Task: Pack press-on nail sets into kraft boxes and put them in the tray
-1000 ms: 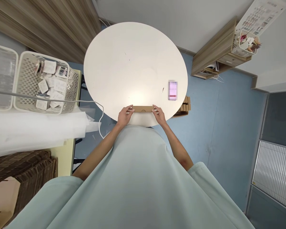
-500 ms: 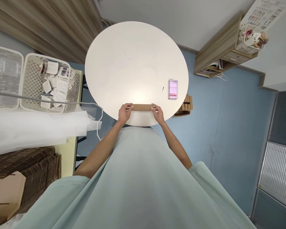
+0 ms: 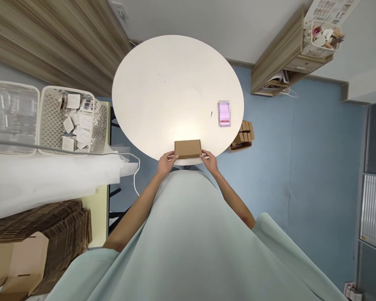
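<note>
A closed brown cardboard box (image 3: 188, 149) is held level at the near edge of the round white table (image 3: 163, 100). My left hand (image 3: 167, 163) grips its left end, thumb on the near side and fingers at the corner. At the opposite end, my right hand (image 3: 210, 162) holds the box the same way. The broad top face of the box shows; its underside and contents are hidden. Farther right on the table lies a phone-like object (image 3: 224, 113) with a blurred pink screen.
Left, a side table (image 3: 99, 217) bears a white basket (image 3: 52, 125) of small packets, a bin of clear plastic cases (image 3: 12, 113), white wrapping sheets (image 3: 65, 175) and stacked flat cardboard (image 3: 65, 234). A cable (image 3: 122, 153) crosses there. Small boxes (image 3: 246, 136) sit low on the right.
The box has tilted from showing a narrow side to showing its broad face, and both hands have drawn it slightly closer to my body. The camera view has shifted a little.
</note>
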Demonstrator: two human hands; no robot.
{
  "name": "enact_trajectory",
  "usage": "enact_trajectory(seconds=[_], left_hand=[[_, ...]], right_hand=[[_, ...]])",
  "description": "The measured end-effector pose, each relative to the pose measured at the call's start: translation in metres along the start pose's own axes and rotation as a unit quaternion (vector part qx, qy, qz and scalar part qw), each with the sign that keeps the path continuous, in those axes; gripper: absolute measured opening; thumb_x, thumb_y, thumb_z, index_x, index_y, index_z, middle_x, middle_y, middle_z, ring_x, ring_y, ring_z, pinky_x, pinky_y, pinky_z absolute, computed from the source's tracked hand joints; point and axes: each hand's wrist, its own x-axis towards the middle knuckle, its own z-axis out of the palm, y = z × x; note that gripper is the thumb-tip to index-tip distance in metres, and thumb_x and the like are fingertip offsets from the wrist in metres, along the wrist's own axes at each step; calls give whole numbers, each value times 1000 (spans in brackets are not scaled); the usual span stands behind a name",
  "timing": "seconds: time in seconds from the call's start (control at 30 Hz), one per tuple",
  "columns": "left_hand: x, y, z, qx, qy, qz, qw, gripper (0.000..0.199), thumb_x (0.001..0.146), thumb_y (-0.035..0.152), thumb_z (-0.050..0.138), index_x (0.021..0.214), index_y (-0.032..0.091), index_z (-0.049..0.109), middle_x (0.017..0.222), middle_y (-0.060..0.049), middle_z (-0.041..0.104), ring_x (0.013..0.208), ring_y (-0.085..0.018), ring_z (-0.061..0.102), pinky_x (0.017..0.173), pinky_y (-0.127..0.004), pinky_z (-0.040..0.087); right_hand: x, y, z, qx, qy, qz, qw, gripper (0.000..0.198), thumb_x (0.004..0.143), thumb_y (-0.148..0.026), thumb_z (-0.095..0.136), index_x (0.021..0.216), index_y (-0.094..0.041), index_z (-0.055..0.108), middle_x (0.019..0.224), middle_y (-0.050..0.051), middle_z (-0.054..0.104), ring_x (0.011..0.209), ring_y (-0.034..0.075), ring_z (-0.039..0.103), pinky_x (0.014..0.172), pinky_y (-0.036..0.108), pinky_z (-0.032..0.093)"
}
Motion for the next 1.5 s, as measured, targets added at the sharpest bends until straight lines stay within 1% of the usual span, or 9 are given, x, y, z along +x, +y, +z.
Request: enact_trajectory(seconds=[0.17,0.27,0.43,0.63,0.87,1.0,1.27,1.4,1.5], left_hand=[[-8,-20,17,-1,-2,-21,1000,40,91,35,73,127,19,74,140,-15,78,121,-34,77,112,-53,60],[-16,-29,24,-23,-2,-14,1000,39,88,33,73,125,20,73,136,-15,80,116,-33,78,111,-55,61],[-41,-41,35,-104,7,20,994,47,90,40,74,132,20,70,144,-18,75,121,-33,77,108,-55,63],[-74,-42,72,-167,-5,58,984,50,88,41,76,132,17,71,142,-19,75,119,-31,78,109,-54,63],[-108,-14,124,-166,-68,86,980,48,90,41,74,132,18,73,144,-17,75,121,-31,77,112,-54,62],[-120,-3,143,-142,-104,84,981,45,90,39,74,129,18,74,143,-18,75,117,-31,79,109,-54,63],[-98,10,177,-54,-123,59,989,44,85,35,76,126,19,76,134,-17,79,108,-30,79,103,-52,64],[-74,28,221,-12,-103,37,994,41,80,34,81,119,20,77,121,-15,82,99,-29,79,96,-50,66],[-59,48,265,17,-99,5,995,40,82,28,80,121,19,76,126,-17,81,101,-30,80,97,-49,65]], right_hand=[[-15,22,5,27,15,63,998,36,89,-49,78,112,-22,81,129,12,82,108,26,76,104,44,61],[-20,29,8,79,25,98,992,38,84,-51,83,107,-22,77,123,11,83,109,26,76,99,42,63],[-41,29,-2,154,9,125,980,43,80,-51,90,106,-23,71,103,7,84,96,23,81,90,39,64],[-91,29,-45,185,48,92,977,52,74,-52,98,108,-23,72,100,7,86,94,24,84,93,40,66],[-158,41,-106,179,104,80,975,61,66,-58,99,108,-22,73,109,11,86,99,25,84,96,42,65],[-181,54,-130,171,120,100,973,62,64,-58,100,105,-20,73,108,12,85,99,26,83,95,42,64],[-173,72,-160,219,127,133,958,66,59,-50,103,111,-17,79,115,14,84,104,26,81,102,43,64],[-153,83,-191,195,140,126,963,62,62,-51,101,110,-18,81,115,12,84,105,26,80,102,41,64],[-130,94,-224,170,146,127,966,60,65,-52,98,111,-18,81,116,12,84,101,24,80,96,38,66]])
